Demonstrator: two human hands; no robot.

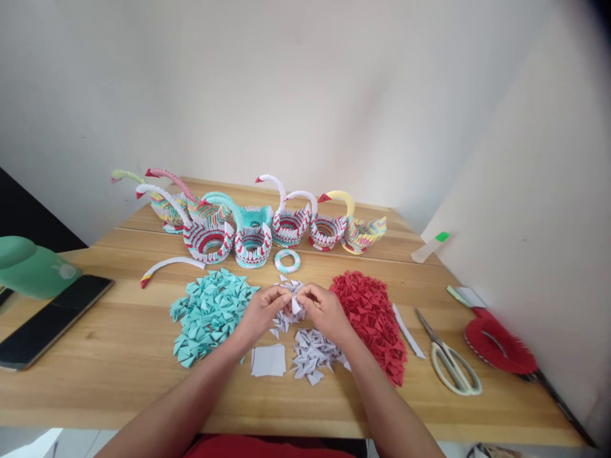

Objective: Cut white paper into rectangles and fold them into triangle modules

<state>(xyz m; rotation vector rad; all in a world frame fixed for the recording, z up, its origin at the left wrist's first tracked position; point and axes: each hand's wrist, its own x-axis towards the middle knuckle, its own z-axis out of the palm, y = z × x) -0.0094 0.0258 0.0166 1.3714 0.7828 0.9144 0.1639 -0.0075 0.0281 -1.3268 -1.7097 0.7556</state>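
My left hand (pixel 263 310) and my right hand (pixel 324 310) meet over the middle of the wooden table, both pinching a small folded white paper piece (pixel 296 305) between thumbs and fingers. Beneath and behind them lies a heap of white folded pieces (pixel 284 321), partly covered by the hands. A second white heap (pixel 315 353) is nearer me, beside a stack of flat white paper (pixel 268 360). Teal folded pieces (pixel 212 312) are piled to the left, and red ones (pixel 370 318) to the right.
Several paper swans (pixel 252 245) stand along the back, with a teal-and-white ring (pixel 287 261) before them. At left are a phone (pixel 55 321) and a green bottle (pixel 35 267). Scissors (pixel 451 362) and a red paper piece (pixel 499 343) lie at right.
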